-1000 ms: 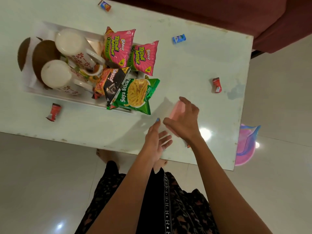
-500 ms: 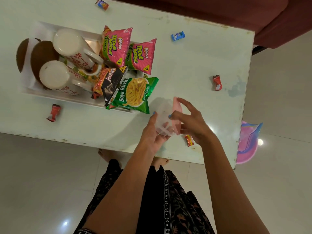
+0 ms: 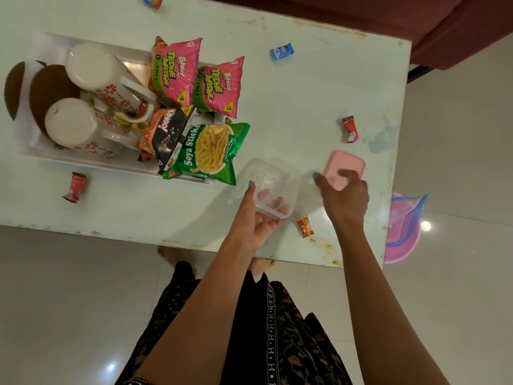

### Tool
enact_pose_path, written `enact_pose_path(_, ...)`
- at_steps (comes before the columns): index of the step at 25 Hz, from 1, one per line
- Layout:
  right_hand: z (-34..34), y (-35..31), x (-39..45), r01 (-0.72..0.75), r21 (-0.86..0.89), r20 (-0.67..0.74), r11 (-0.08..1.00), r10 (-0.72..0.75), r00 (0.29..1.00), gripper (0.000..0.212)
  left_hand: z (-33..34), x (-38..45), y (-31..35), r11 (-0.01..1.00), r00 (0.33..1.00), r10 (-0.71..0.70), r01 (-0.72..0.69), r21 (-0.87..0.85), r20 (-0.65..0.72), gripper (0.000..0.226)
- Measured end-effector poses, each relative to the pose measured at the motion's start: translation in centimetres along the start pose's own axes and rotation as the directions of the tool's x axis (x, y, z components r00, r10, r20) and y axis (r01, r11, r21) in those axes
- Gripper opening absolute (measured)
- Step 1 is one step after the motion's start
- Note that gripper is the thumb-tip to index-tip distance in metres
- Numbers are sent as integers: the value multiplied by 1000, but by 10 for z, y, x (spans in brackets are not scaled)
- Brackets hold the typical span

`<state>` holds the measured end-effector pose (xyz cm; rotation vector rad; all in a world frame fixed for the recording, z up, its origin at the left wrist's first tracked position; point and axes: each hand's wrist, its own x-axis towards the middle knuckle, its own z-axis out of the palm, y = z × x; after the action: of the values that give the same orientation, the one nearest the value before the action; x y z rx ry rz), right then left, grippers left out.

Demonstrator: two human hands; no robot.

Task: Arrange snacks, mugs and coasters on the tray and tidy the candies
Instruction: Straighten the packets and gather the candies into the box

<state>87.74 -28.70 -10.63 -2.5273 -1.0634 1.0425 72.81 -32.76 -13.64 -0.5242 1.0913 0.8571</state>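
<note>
My left hand (image 3: 256,216) grips a clear plastic box (image 3: 273,187) near the table's front edge. The box's pink lid (image 3: 344,165) lies flat on the table to its right, with the fingers of my right hand (image 3: 344,195) resting on it. A white tray (image 3: 83,162) at the left holds two floral mugs (image 3: 91,70), brown coasters (image 3: 47,87) and several snack packets, among them a green Soya Sticks bag (image 3: 208,154). Wrapped candies lie loose: a red one (image 3: 350,129), a blue one (image 3: 281,51), an orange one (image 3: 305,226) and a red one (image 3: 75,187).
Another candy (image 3: 151,0) lies at the table's far edge. A maroon sofa (image 3: 416,20) stands behind the table. A pink and blue plastic item (image 3: 405,226) sits on the floor past the table's right edge. My feet are under the near edge.
The lid came off the clear box. My right hand carried it to the right and laid it flat on the table, while my left hand kept hold of the box.
</note>
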Motion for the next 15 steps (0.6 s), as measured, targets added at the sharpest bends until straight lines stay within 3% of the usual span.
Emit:
enact_pose_path(3, 15, -7, -16, -35, 142, 242, 989, -1, 970, 40, 3, 1, -3, 999, 999, 7, -10, 51, 44, 52)
enact_pose_path(5, 22, -11, -23, 70, 137, 204, 988, -97, 974, 30, 4, 1, -1, 987, 999, 28, -31, 156, 19, 52)
enact_pose_path(7, 23, -14, -23, 122, 161, 131, 979, -144, 981, 26, 0, -3, 4, 940, 990, 105, -69, 333, -92, 47)
enact_pose_path(9, 21, -12, -20, 105, 212, 104, 972, -129, 986, 24, -19, -9, 13, 863, 929, 314, -192, 468, -197, 36)
enact_pose_path(10, 19, -7, -19, 90, 214, 89, 973, -111, 990, 22, -35, -13, 20, 797, 850, 475, -306, 520, -228, 30)
enact_pose_path(12, 14, 7, -17, 82, 152, 66, 985, -93, 993, 19, -71, -27, 43, 568, 584, 771, -448, 690, -256, 21)
enact_pose_path(14, 14, 23, -22, 87, 2, 79, 996, -87, 993, 21, -108, -39, 77, 350, 293, 923, -372, 860, -248, 21)
enact_pose_path(15, 16, 31, -24, 73, -74, 99, 995, -65, 993, 26, -124, -41, 95, 290, 199, 951, -322, 901, -235, 28)
